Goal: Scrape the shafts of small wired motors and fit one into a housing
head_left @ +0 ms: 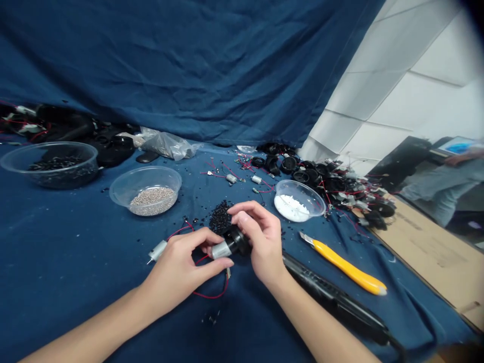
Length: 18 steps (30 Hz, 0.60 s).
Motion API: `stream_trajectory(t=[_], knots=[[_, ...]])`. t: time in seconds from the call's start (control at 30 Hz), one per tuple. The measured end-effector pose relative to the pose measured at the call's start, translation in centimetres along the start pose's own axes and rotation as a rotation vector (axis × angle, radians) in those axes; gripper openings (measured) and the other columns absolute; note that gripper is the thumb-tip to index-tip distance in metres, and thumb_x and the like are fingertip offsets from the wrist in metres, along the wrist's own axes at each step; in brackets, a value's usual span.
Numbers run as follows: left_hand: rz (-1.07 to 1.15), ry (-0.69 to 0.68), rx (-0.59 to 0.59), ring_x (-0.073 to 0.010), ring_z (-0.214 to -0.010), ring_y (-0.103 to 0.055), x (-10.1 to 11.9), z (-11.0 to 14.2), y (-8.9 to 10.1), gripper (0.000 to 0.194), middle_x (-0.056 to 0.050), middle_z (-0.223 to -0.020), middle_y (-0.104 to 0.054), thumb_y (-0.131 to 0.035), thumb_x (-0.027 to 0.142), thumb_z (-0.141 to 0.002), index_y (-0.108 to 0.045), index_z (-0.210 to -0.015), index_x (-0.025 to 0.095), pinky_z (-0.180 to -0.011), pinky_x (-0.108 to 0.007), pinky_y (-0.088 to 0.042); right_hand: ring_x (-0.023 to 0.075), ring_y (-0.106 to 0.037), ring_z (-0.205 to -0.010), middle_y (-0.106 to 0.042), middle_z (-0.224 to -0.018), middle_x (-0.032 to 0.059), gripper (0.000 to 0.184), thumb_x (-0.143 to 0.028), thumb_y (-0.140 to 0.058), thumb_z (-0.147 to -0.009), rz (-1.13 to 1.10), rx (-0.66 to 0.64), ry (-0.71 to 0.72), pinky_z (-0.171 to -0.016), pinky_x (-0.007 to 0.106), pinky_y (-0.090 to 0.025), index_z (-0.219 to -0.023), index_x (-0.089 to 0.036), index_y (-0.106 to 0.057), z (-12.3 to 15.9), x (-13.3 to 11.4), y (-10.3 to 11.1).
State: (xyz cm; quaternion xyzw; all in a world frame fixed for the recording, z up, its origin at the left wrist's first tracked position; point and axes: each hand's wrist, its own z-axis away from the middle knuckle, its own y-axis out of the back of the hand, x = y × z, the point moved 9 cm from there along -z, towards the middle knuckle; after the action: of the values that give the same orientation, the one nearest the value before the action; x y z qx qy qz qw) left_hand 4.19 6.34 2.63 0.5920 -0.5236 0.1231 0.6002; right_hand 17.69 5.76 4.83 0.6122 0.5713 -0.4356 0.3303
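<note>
My left hand (189, 257) pinches a small silver electric motor (221, 250) between thumb and fingers. Against the motor's right end sits a round black plastic housing (238, 239), which my right hand (262, 242) grips. The two parts meet or overlap; how far the motor goes in is hidden by my fingers. Red wire (212, 296) loops below the motor. Another silver motor (158, 250) lies left of my left hand. A heap of tiny black screws or beads (220, 217) is just beyond my hands. A black corded tool (336, 297) lies partly under my right forearm.
A yellow utility knife (348, 266) lies at right, blade exposed. Clear bowls hold small metallic parts (153, 200), white bits (291, 207) and dark pieces (56, 164). Black housings with wires (328, 181) pile up at back right, by cardboard (423, 242). A person's legs (446, 186) show far right.
</note>
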Motion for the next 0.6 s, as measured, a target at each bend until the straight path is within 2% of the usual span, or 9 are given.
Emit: stream_trajectory(t=[0.1,0.2,0.3,0.4,0.5,0.6], knots=[[0.012,0.003,0.013,-0.0131,-0.066,-0.06,0.0,-0.1,0.1,0.019,0.004,-0.074,-0.068,-0.076,0.035,-0.078,-0.068,-0.087,0.02,-0.065,-0.022,-0.045,0.0117,-0.05,-0.06,-0.062,-0.075,-0.0019,0.01,-0.021,-0.06,-0.084,0.025,0.057,0.005,-0.055,0.025,-0.04,-0.086,-0.023,-0.07,0.0,0.2,0.6],[0.103,0.041,0.01,-0.0139,-0.07,-0.061,-0.4,-0.1,0.1,0.02,0.003,-0.077,-0.069,-0.076,0.036,-0.078,-0.068,-0.088,0.02,-0.068,-0.023,-0.046,0.0152,-0.058,-0.077,-0.062,-0.085,0.0002,0.009,-0.018,-0.062,-0.083,0.119,0.074,0.087,-0.067,0.027,-0.044,-0.085,-0.023,-0.069,-0.2,-0.4,0.9],[0.241,0.129,-0.003,-0.0144,-0.071,-0.061,-1.3,-0.3,-0.2,0.02,0.002,-0.076,-0.069,-0.077,0.033,-0.075,-0.069,-0.085,0.019,-0.068,-0.024,-0.047,0.019,-0.061,-0.093,-0.066,-0.095,0.0031,0.011,-0.022,-0.06,-0.087,0.149,-0.089,0.084,-0.081,0.031,-0.045,-0.087,-0.022,-0.071,-0.3,-0.1,-0.4],[0.384,0.252,-0.021,-0.0136,-0.065,-0.059,-2.5,-0.6,-0.8,0.024,0.001,-0.074,-0.068,-0.081,0.031,-0.068,-0.068,-0.082,0.016,-0.064,-0.025,-0.047,0.0188,-0.063,-0.085,-0.067,-0.086,0.0025,0.02,-0.029,-0.054,-0.093,0.107,-0.245,-0.06,-0.08,0.031,-0.048,-0.086,-0.02,-0.07,0.0,1.5,-1.7],[0.496,0.365,-0.075,-0.0149,-0.066,-0.062,-3.4,-0.7,-1.6,0.03,-0.002,-0.075,-0.071,-0.084,0.032,-0.063,-0.068,-0.08,0.013,-0.067,-0.027,-0.05,0.0182,-0.063,-0.078,-0.067,-0.079,0.0021,0.026,-0.035,-0.051,-0.096,0.122,-0.219,-0.11,-0.074,0.03,-0.048,-0.084,-0.019,-0.069,0.1,2.2,-1.6],[0.606,0.445,-0.136,-0.0189,-0.074,-0.068,-4.0,-0.5,-2.4,0.032,-0.005,-0.076,-0.074,-0.083,0.033,-0.064,-0.068,-0.083,0.012,-0.073,-0.03,-0.053,0.0183,-0.064,-0.078,-0.067,-0.081,0.0027,0.029,-0.04,-0.052,-0.096,0.116,-0.223,-0.119,-0.072,0.03,-0.049,-0.086,-0.019,-0.07,0.3,2.3,-1.6]])
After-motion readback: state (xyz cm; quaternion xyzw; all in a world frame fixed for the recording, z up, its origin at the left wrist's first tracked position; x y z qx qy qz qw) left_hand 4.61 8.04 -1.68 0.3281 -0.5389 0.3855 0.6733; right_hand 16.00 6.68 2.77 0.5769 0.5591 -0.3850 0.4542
